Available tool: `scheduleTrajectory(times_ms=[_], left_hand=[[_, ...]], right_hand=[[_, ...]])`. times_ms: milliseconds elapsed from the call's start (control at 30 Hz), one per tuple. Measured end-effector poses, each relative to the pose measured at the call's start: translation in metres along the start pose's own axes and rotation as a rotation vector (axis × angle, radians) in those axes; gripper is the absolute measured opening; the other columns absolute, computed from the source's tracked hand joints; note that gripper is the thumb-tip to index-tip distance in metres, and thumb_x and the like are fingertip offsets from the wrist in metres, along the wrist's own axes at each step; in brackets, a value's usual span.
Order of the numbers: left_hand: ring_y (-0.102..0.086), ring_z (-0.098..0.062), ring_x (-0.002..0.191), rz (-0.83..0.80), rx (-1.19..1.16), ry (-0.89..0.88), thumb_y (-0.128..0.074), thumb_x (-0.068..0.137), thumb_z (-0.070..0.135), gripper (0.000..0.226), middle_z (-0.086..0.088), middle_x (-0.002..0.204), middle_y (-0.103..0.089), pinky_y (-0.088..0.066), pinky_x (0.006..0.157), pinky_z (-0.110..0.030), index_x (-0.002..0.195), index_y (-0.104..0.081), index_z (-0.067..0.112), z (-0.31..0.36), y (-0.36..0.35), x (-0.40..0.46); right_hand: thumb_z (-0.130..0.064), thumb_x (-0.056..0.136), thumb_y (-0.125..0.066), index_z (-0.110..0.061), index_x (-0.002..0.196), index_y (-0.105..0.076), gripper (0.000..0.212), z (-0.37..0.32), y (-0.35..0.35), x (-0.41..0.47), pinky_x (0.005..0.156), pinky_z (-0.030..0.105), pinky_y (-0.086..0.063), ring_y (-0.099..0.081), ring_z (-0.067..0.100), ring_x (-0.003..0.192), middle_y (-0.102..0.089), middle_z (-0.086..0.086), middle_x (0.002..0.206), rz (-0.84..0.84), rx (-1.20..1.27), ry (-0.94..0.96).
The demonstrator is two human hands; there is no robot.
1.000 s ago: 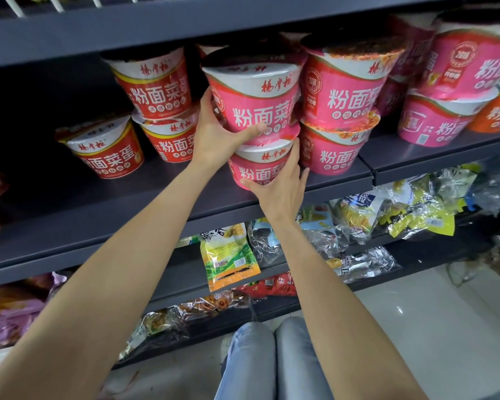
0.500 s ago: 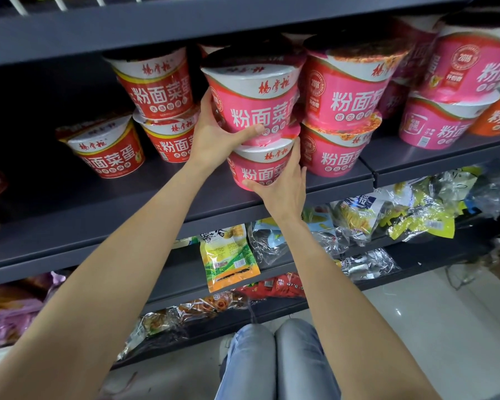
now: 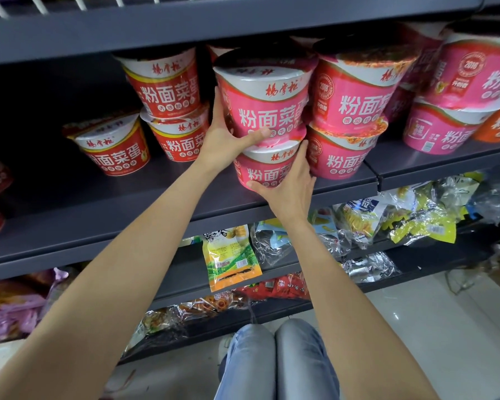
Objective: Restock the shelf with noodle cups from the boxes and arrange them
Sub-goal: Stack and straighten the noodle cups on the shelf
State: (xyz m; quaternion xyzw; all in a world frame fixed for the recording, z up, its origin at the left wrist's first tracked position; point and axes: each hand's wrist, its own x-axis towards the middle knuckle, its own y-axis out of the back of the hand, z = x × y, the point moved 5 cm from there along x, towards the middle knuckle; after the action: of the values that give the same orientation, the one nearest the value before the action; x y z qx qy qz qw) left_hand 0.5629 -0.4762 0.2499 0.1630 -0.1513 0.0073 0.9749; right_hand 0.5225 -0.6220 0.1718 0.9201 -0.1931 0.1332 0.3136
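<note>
Two pink noodle cups are sitting stacked near the front of the grey shelf, and the person is holding one in each hand. The upper pink cup is resting on the lid of the lower pink cup, tipped a little forward. The left hand is gripping the upper cup low on its left side, the thumb curling across the front under the printed characters and the fingers reaching up along the far side. The right hand is wrapping the lower cup from its right side, the thumb hooking under the front bottom edge and the fingers lying up the wall between this cup and its neighbour.

Just beside them on the right, another stack of pink cups is standing two high, touching or nearly touching the held pair. To the left, red cups are stacked two high, with a single red cup in front of them, apart from the hands. More pink cups are crowding the far right of the shelf. Below, snack packets are lying along the lower shelves, and the person's knees in light jeans are showing above the pale floor.
</note>
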Motion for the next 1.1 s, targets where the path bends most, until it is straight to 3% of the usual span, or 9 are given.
scheduleTrajectory(times_ms=[100, 200, 333, 467, 633, 800, 967, 1033, 1100], left_hand=[[-0.033, -0.011, 0.139, 0.035, 0.024, -0.021, -0.077, 0.076, 0.039, 0.107, -0.002, 0.154, -0.031, -0.034, 0.110, -0.024, 0.153, -0.007, 0.015, 0.006, 0.019, -0.027], [-0.053, -0.001, 0.120, 0.171, 0.213, -0.126, -0.067, 0.087, 0.033, 0.060, 0.008, 0.128, -0.059, -0.040, 0.104, -0.021, 0.140, -0.043, 0.019, 0.008, 0.065, -0.085], [-0.065, -0.007, 0.092, 0.342, 0.603, -0.270, -0.058, 0.093, 0.029, 0.026, 0.015, 0.095, -0.069, -0.051, 0.086, -0.033, 0.116, -0.064, 0.020, 0.002, 0.143, -0.165], [-0.060, -0.013, 0.096, 0.585, 0.796, -0.227, -0.056, 0.093, 0.025, 0.027, 0.009, 0.103, -0.066, -0.045, 0.088, -0.029, 0.116, -0.063, 0.014, -0.033, 0.240, -0.224], [-0.039, -0.022, 0.131, 1.002, 0.408, 0.171, -0.065, 0.088, 0.030, 0.068, -0.006, 0.142, -0.037, -0.033, 0.107, -0.027, 0.144, -0.031, 0.010, -0.099, 0.358, -0.273], [-0.027, -0.017, 0.142, 0.863, 0.111, 0.283, -0.075, 0.074, 0.051, 0.108, -0.002, 0.158, -0.019, -0.027, 0.116, -0.041, 0.152, -0.004, 0.027, -0.123, 0.422, -0.253], [-0.044, -0.008, 0.129, 0.735, 0.033, 0.248, -0.068, 0.087, 0.031, 0.095, 0.002, 0.154, -0.029, -0.042, 0.097, -0.018, 0.153, 0.000, 0.027, -0.123, 0.443, -0.225], [-0.053, 0.000, 0.114, 0.715, 0.049, 0.228, -0.067, 0.088, 0.029, 0.088, 0.005, 0.143, -0.043, -0.047, 0.080, -0.008, 0.153, -0.007, 0.025, -0.122, 0.445, -0.221], [-0.056, 0.000, 0.110, 0.714, 0.105, 0.219, -0.069, 0.086, 0.034, 0.081, 0.006, 0.136, -0.051, -0.049, 0.079, -0.008, 0.150, -0.020, 0.026, -0.115, 0.442, -0.221]], right_hand=[[-0.045, 0.078, -0.073, -0.007, 0.149, -0.024, 0.094, -0.009, 0.018, -0.024, 0.110, 0.050, -0.031, -0.037, 0.028, 0.135, -0.039, 0.013, 0.147, 0.158, 0.096, 0.025], [-0.025, 0.089, -0.063, -0.006, 0.129, -0.052, 0.046, -0.039, 0.029, -0.061, 0.096, 0.038, -0.046, -0.057, 0.020, 0.111, -0.062, 0.005, 0.121, 0.328, 0.253, 0.231], [-0.021, 0.092, -0.057, -0.010, 0.108, -0.064, 0.021, -0.096, -0.003, -0.087, 0.073, 0.028, -0.052, -0.066, 0.010, 0.079, -0.070, -0.005, 0.085, 0.064, 0.307, 0.481], [-0.027, 0.092, -0.058, -0.018, 0.115, -0.061, 0.025, -0.156, -0.074, -0.112, 0.074, 0.035, -0.055, -0.065, 0.008, 0.087, -0.071, -0.007, 0.095, -0.446, 0.180, 0.637], [-0.031, 0.091, -0.061, -0.028, 0.142, -0.037, 0.056, -0.232, -0.163, -0.147, 0.100, 0.038, -0.044, -0.048, 0.016, 0.123, -0.052, -0.001, 0.136, -0.791, 0.222, 0.645], [-0.026, 0.088, -0.068, -0.029, 0.151, -0.015, 0.083, -0.297, -0.238, -0.172, 0.108, 0.038, -0.034, -0.033, 0.022, 0.137, -0.030, 0.008, 0.152, -0.974, 0.424, 0.433], [-0.010, 0.084, -0.072, -0.018, 0.153, -0.009, 0.094, -0.339, -0.278, -0.174, 0.112, 0.033, -0.029, -0.027, 0.018, 0.141, -0.026, 0.004, 0.155, -0.994, 0.545, 0.386], [-0.009, 0.085, -0.070, -0.020, 0.152, -0.011, 0.090, -0.345, -0.282, -0.174, 0.111, 0.036, -0.033, -0.032, 0.019, 0.139, -0.030, 0.003, 0.153, -1.024, 0.584, 0.353], [-0.009, 0.086, -0.068, -0.021, 0.152, -0.015, 0.085, -0.346, -0.279, -0.174, 0.109, 0.036, -0.036, -0.037, 0.019, 0.136, -0.037, 0.004, 0.150, -1.013, 0.603, 0.370]])
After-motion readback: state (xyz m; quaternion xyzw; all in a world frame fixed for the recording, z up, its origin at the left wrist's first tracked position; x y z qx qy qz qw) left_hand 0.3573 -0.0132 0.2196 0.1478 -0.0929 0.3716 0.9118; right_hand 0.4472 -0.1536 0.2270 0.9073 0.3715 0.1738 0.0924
